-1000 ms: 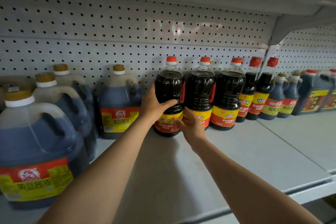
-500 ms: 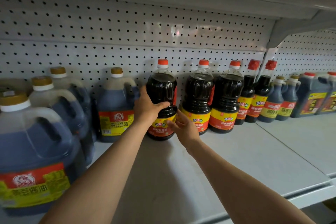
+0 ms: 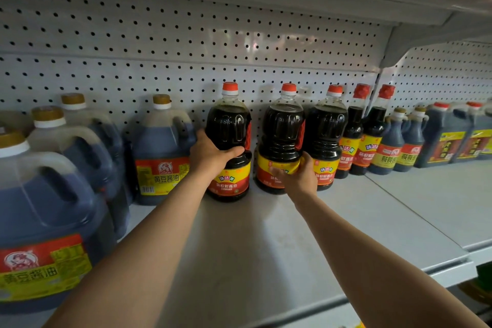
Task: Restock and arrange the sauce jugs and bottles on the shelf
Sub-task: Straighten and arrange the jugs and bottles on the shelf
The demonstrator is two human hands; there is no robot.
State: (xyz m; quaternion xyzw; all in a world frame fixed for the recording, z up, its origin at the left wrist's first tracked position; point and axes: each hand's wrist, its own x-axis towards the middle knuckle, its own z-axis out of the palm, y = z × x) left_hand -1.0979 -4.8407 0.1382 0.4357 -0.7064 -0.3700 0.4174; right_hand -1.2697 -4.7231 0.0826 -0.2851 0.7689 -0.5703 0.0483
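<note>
Three dark soy sauce bottles with red caps stand at the back of the grey shelf (image 3: 279,242). My left hand (image 3: 210,156) grips the waist of the leftmost bottle (image 3: 230,125), which stands upright apart from the others. My right hand (image 3: 299,177) holds the lower label area of the middle bottle (image 3: 282,130), thumb curled round its right side. The third bottle (image 3: 328,128) touches the middle one on the right.
Large handled soy sauce jugs (image 3: 159,152) with gold caps fill the left, one (image 3: 40,221) near the front edge. Slim red-capped bottles (image 3: 354,128), small bottles (image 3: 391,141) and dark jugs (image 3: 444,133) line the back right. Pegboard wall behind, upper shelf overhead.
My left hand slid the leftmost bottle further left, opening a gap. My right hand left that bottle and took hold of the middle bottle.
</note>
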